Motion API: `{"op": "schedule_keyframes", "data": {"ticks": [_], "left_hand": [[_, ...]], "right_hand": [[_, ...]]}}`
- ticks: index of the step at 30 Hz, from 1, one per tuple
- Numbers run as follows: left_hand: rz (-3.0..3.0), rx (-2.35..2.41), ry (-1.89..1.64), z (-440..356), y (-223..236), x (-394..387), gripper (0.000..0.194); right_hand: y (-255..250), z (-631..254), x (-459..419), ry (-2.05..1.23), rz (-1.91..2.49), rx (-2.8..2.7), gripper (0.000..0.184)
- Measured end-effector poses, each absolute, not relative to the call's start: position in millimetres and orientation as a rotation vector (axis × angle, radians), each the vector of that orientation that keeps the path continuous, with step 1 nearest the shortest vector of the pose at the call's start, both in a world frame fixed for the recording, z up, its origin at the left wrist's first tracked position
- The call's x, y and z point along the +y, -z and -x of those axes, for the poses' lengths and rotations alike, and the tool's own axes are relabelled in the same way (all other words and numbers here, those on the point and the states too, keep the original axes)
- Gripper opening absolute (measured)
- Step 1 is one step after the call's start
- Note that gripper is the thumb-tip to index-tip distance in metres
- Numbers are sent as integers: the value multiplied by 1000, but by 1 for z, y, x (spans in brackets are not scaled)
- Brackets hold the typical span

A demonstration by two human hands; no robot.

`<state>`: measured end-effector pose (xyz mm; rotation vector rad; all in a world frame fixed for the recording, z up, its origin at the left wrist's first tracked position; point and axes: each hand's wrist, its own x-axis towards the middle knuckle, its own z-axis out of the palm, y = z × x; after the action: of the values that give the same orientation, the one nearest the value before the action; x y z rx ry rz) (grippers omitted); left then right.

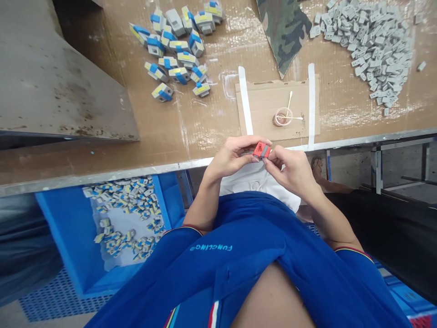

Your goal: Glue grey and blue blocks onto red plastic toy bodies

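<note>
Your left hand (232, 157) and right hand (290, 173) pinching a red plastic part (261, 150) at frame centre, just past the table edge (102, 176), swabs (290, 104) in a cup (282, 117) above, blue-and-gray parts (174, 50) upper left, gray pieces (372, 50) upper right, parts-filled blue bin (64, 228) lower left

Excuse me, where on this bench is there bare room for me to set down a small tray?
Bare cardboard shows between the blue-and-yellow parts and the cardboard sheet, running up to the camouflage cloth. It is crowded over the heap of gray pieces.
</note>
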<state>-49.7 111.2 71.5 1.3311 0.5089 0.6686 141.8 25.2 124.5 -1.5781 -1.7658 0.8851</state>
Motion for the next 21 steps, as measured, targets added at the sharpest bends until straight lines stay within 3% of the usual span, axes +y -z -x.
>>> {"op": "schedule_keyframes", "data": {"ticks": [11, 21], "left_hand": [[-1370, 514, -637, 52, -73, 113, 45], [-1235, 501, -668, 53, -70, 112, 44]], "right_hand": [[-122, -143, 25, -739, 1505, -1890, 29], [-119, -135, 20, -556, 1585, -1907, 23]]}}
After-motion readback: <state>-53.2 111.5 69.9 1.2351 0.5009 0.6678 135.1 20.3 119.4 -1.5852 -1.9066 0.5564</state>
